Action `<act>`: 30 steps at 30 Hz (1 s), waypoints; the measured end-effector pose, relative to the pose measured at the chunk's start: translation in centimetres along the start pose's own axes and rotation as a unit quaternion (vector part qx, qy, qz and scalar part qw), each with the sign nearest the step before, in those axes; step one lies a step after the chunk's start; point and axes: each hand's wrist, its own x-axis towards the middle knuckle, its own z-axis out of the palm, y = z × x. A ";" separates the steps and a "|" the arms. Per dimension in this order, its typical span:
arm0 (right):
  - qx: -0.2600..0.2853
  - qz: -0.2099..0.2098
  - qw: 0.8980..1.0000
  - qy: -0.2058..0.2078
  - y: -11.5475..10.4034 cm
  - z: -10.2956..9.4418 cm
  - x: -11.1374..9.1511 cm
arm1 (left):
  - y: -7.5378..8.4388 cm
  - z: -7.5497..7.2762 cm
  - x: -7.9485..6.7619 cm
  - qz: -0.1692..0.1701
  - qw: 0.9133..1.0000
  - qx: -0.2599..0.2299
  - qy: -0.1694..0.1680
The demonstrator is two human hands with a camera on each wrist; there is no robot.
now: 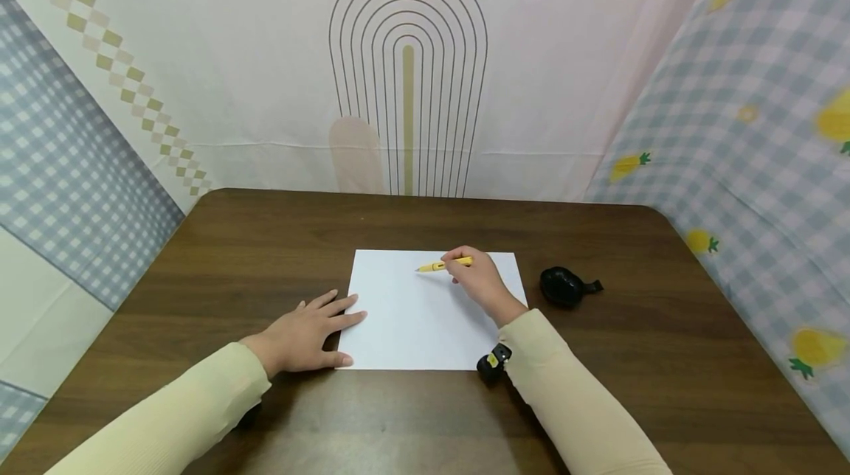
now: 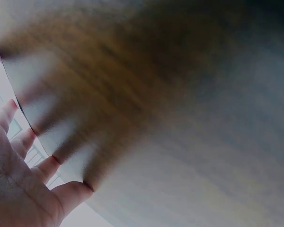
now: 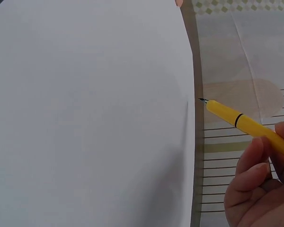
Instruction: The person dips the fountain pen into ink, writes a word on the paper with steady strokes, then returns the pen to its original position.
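A white sheet of paper (image 1: 405, 320) lies on the brown table. Over its upper part, my right hand (image 1: 477, 277) pinches a yellow fountain pen (image 1: 434, 266) between thumb and fingers. Its bare dark nib points left; in the right wrist view the pen (image 3: 253, 127) slants with the nib up and left, and whether it touches the paper I cannot tell. With fingers spread, my left hand (image 1: 302, 335) rests on the table, several fingertips on the sheet's left edge. The left wrist view shows that hand (image 2: 19, 184) from the palm side, fingertips against the dim tabletop.
Right of the paper lies a black rounded object (image 1: 561, 287) with a short tab. A small black device (image 1: 491, 364) sits at my right cuff. Behind the brown table (image 1: 279, 231) hangs a pale patterned cloth (image 1: 252, 54), and checked cloth (image 1: 744, 128) hangs at the right.
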 end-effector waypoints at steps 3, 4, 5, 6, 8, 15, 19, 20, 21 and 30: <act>-0.002 0.002 1.000 -0.003 -0.1 0.2 0.1 | -0.1 0.0 0.0 0.000 1.000 0.001 0.000; -0.002 0.004 1.000 -0.004 -0.1 0.3 0.2 | 0.0 0.0 -0.1 -0.001 1.000 0.002 0.000; -0.003 0.004 1.000 -0.004 -0.1 0.4 0.2 | 0.0 0.0 -0.1 -0.003 1.000 0.001 -0.001; -0.004 0.005 1.000 -0.005 -0.1 0.4 0.2 | 0.0 -0.1 -0.1 -0.003 1.000 0.001 0.000; -0.008 0.007 1.000 -0.006 -0.1 0.5 0.2 | 0.0 -0.1 -0.1 -0.002 1.000 0.002 0.001; -0.013 -0.002 1.000 -0.006 -0.2 1.0 0.4 | 0.0 -0.1 0.0 -0.004 1.000 -0.002 -0.004; -0.009 -0.009 1.000 -0.005 -0.3 1.2 0.4 | -0.1 0.1 0.0 -0.003 1.000 -0.005 -0.005; -0.008 -0.010 1.000 -0.005 -0.3 1.2 0.4 | -0.1 0.1 0.0 -0.003 1.000 -0.005 -0.004; -0.008 -0.012 1.000 -0.005 -0.3 1.3 0.5 | -0.1 0.1 0.0 -0.002 1.000 -0.005 -0.004; -0.029 -0.016 0.999 -0.014 -0.6 1.9 0.6 | -0.2 0.1 0.0 -0.003 1.000 -0.002 -0.001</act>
